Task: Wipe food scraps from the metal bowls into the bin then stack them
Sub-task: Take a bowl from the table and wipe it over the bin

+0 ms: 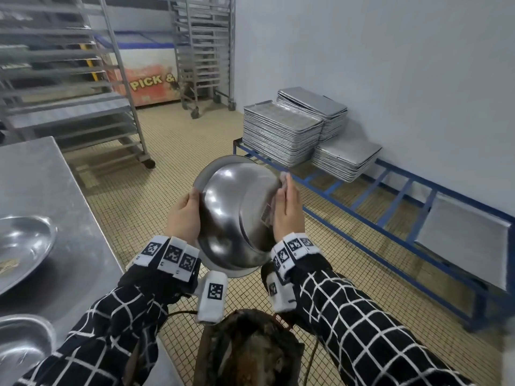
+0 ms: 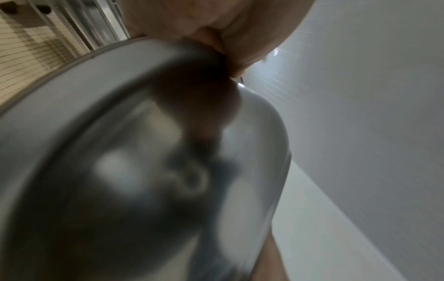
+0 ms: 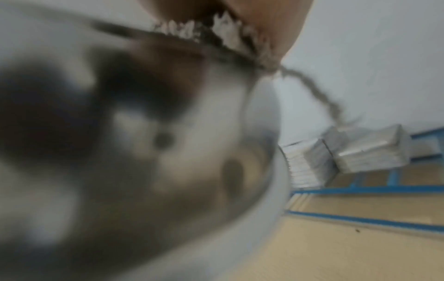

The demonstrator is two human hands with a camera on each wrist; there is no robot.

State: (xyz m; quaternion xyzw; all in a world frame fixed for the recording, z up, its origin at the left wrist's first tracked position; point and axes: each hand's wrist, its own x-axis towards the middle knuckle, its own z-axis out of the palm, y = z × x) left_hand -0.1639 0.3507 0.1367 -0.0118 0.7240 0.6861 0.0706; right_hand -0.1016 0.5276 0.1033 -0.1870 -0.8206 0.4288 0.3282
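I hold a metal bowl [image 1: 234, 207] tipped over in mid-air, its shiny outside toward me. My left hand [image 1: 186, 215] grips its rim on the left, thumb on the outside. My right hand [image 1: 287, 210] lies with straight fingers against the bowl's right side and presses a grey cloth [image 1: 282, 178] onto it. The bin [image 1: 250, 346], dark with waste, stands below the bowl. In the wrist views the bowl [image 2: 120, 171] [image 3: 144, 152] is a blur, the left hand [image 2: 204, 22] is on its rim, and the frayed cloth [image 3: 225, 30] sits under the right hand [image 3: 276, 28].
A steel table [image 1: 41, 176] on the left carries two more metal bowls, one [image 1: 25, 243] with scraps and one [image 1: 19, 341] nearer me. Stacked baking trays [image 1: 281, 135] rest on a low blue rack [image 1: 390, 196] along the right wall. Wheeled tray trolleys [image 1: 69, 79] stand behind.
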